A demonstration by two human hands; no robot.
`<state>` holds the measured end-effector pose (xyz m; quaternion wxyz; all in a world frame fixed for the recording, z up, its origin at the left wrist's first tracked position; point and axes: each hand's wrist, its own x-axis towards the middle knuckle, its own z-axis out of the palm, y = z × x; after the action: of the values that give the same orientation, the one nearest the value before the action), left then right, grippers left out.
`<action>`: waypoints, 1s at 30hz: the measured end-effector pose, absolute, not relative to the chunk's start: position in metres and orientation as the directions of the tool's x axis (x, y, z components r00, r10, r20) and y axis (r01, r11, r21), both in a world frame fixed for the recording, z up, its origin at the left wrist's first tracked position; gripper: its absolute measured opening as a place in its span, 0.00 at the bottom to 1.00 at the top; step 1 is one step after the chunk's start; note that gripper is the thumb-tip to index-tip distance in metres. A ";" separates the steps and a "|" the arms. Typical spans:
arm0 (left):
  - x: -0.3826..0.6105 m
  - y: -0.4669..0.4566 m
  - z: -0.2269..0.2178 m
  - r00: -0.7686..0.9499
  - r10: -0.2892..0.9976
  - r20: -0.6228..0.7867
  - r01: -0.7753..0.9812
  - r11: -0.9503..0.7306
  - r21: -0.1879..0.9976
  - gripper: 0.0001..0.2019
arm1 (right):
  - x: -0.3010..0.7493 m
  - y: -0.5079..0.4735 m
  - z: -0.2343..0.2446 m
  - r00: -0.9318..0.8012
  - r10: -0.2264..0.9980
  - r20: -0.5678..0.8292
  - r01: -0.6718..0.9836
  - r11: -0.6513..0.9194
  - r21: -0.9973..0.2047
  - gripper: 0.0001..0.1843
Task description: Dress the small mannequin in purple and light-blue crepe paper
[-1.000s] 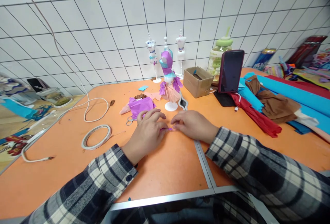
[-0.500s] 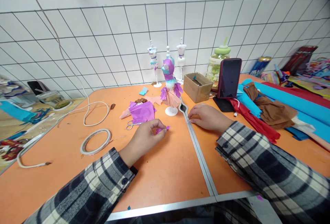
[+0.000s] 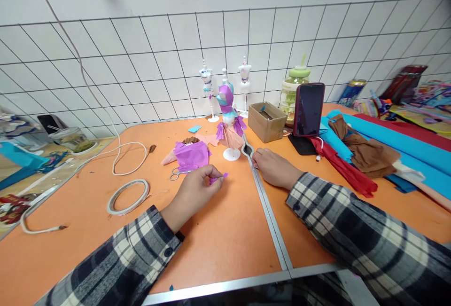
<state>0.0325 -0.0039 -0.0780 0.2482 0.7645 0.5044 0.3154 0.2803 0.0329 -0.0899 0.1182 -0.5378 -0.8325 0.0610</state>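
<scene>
Evidently, in the head camera's view, both forearms reached in over the orange table [image 3: 225, 231], each in a plaid sleeve. The left hand [image 3: 192, 191] came from between seven and eight o'clock, palm turned inward and low above the tabletop, its thumb and forefinger nearly closed on a small purple scrap [image 3: 217, 179] that poked out past the tips. The right hand [image 3: 273, 167] came from four o'clock, its fingers bent and drawn together, the tips beside the metal strip [image 3: 266, 202] in the tabletop; whether they gripped anything could not be told.

From the scrap, the dressed mannequin [image 3: 226, 101], in purple and peach, stood at about twelve o'clock. The purple sheet [image 3: 192, 155] lay at twelve o'clock from the left hand, scissors [image 3: 174, 174] partly beside it at ten, and a roll of tape [image 3: 111, 202] at nine.

As for containers, an open cardboard box [image 3: 267, 129] sat at twelve o'clock from the right hand, a bit of teal showing at its opening, the rest of its inside too dim to read. Beyond it, towards half past twelve, stood a green-lidded bottle [image 3: 299, 74] with a straw. Far off at ten o'clock from the left hand, a clear cup [image 3: 70, 137] held something greenish.
</scene>
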 end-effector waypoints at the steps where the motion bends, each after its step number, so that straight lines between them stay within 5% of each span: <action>1: 0.033 -0.004 -0.078 0.278 0.934 0.225 0.606 -0.352 0.713 0.06 | 0.276 0.030 -0.089 -0.354 0.925 0.140 0.860 0.381 -0.339 0.08; 4: 0.035 -0.003 -0.079 0.231 0.953 0.196 0.571 -0.296 0.766 0.07 | 0.260 0.018 -0.085 -0.268 0.963 -0.010 0.581 0.153 -0.799 0.07; 6: 0.037 -0.003 -0.079 0.200 0.962 0.186 0.551 -0.268 0.790 0.08 | 0.249 0.006 -0.082 -0.323 0.928 -0.184 0.275 -0.094 -0.957 0.10; 11: 0.038 -0.004 -0.080 0.168 0.970 0.177 0.525 -0.240 0.817 0.10 | 0.237 -0.013 -0.076 -0.432 0.859 -0.276 -0.099 -0.349 -0.932 0.13; 20: 0.043 -0.011 -0.078 0.204 0.962 0.181 0.502 -0.262 0.824 0.08 | 0.224 -0.013 -0.086 -0.346 0.895 -0.281 -0.011 -0.303 -0.953 0.11; 30: 0.050 -0.017 -0.072 0.120 0.969 0.218 0.451 -0.249 0.857 0.07 | 0.210 -0.020 -0.087 -0.236 0.935 -0.264 -0.186 -0.310 -0.932 0.09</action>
<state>0.0495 -0.0167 -0.0715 0.3182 0.6774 0.5238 0.4069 0.2096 -0.0199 -0.0867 0.4187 -0.4547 -0.4120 0.6695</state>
